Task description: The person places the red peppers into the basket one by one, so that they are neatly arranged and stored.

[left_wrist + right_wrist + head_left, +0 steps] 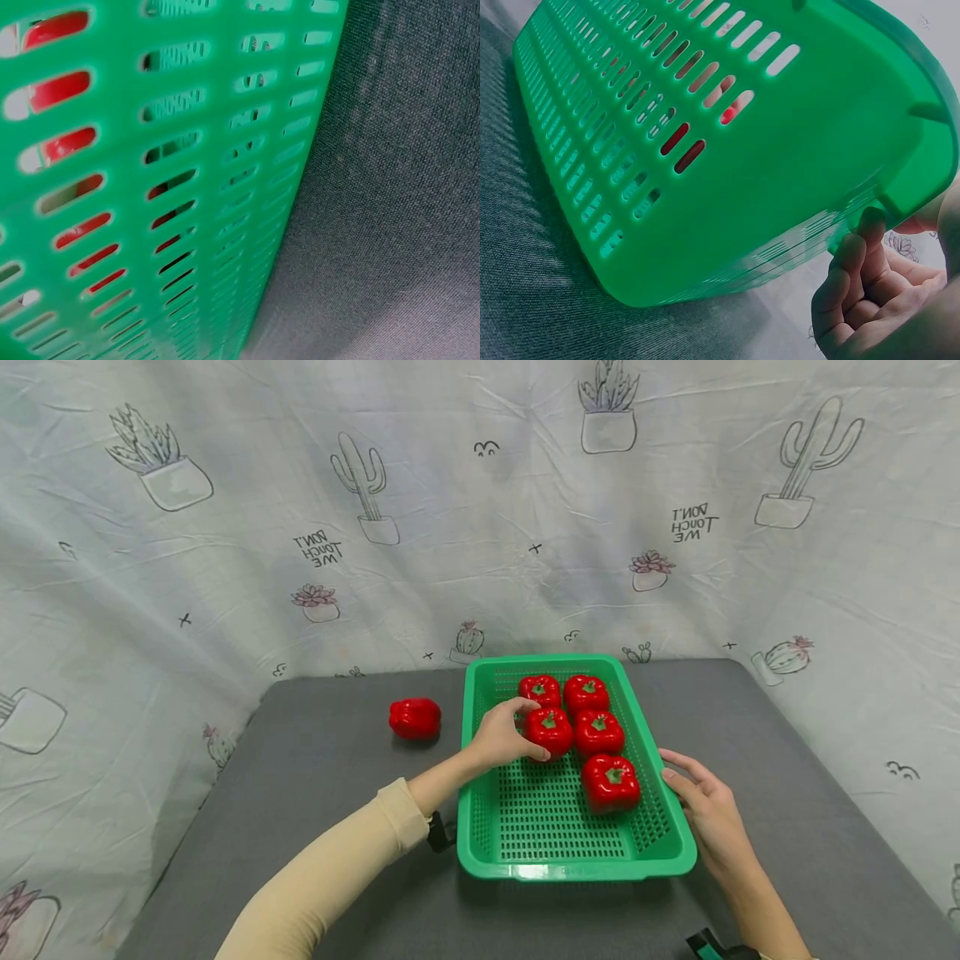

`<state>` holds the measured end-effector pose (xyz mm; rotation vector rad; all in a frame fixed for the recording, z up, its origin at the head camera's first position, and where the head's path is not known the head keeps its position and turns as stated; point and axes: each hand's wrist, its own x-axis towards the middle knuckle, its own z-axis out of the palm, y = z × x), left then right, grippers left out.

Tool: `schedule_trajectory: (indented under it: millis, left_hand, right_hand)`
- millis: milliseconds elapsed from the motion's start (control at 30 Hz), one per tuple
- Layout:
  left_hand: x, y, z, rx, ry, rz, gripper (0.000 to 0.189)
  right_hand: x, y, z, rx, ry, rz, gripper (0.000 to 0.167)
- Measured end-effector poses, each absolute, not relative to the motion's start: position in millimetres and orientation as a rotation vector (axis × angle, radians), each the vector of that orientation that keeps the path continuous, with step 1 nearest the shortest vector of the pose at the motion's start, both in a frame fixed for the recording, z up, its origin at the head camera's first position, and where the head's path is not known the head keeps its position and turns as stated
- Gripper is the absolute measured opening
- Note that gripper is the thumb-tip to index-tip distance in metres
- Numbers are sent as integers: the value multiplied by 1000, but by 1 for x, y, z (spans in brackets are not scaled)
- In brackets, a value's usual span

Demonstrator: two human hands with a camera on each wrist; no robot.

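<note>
A green perforated plastic basket (467, 777) stands on the grey table, holding several glossy red bell peppers with green stems. My left hand (498, 737) reaches over its left rim and grips one bell pepper (553, 735) at the left of the group, thumb on the near side and fingers on the far side. My right hand (708, 810) holds the basket's right rim. In the right wrist view, curled fingers (853, 255) lie under that rim. The left wrist view shows only the slotted basket wall (124, 150), with red through some slots; the left hand's grip is hidden there.
A single red bell pepper (415, 718) lies on its side on the grey tabletop (330, 752), left of the basket. Behind and at both sides hangs a pale curtain (450, 527) printed with cacti. The nearest pepper (611, 789) sits against the basket's right side.
</note>
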<state>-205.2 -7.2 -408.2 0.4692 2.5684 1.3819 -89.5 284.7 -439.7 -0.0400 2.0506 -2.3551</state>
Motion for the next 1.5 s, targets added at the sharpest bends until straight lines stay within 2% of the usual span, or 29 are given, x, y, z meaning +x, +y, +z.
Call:
schedule_trajectory:
  millis: [500,1500]
  left_hand:
    - [-210,-1,-417,331,2509,1412,71]
    - [-208,1,-418,284,2554,1440,71]
  right_hand:
    - [-92,285,-445,-41,2060,-2359,44]
    - [-92,285,-445,-57,2047,-2380,41]
